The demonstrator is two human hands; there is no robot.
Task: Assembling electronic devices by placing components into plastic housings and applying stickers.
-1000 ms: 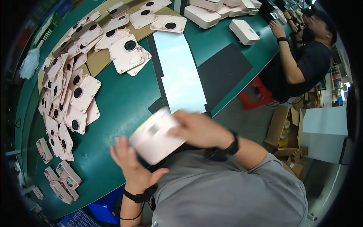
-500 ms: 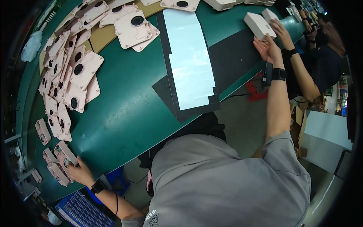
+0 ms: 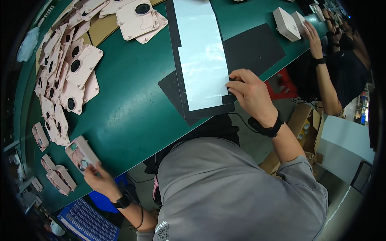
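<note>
My left hand (image 3: 99, 178) grips a pale pink open housing (image 3: 85, 150) by its near end, with parts showing inside. It is tilted above the green table. My right hand (image 3: 251, 92) is pinched at the right edge of a long pale-blue sheet (image 3: 203, 52). That sheet lies on a black backing (image 3: 183, 90); what sits between the fingertips is too small to make out. Left of my left hand stand several more pink housings (image 3: 57, 182), and a single one (image 3: 40, 136) stands a little farther off.
Pink plates with dark round windows (image 3: 76, 66) lie piled at the far left, partly over brown cardboard (image 3: 106, 28). A white box (image 3: 286, 24) stands at the far right, near a co-worker's hand (image 3: 313, 38). The table's near edge (image 3: 161, 146) runs in front of me.
My right hand has left the white box at the far right and come to the sheet's edge. My left hand has lifted one pink housing away from the group.
</note>
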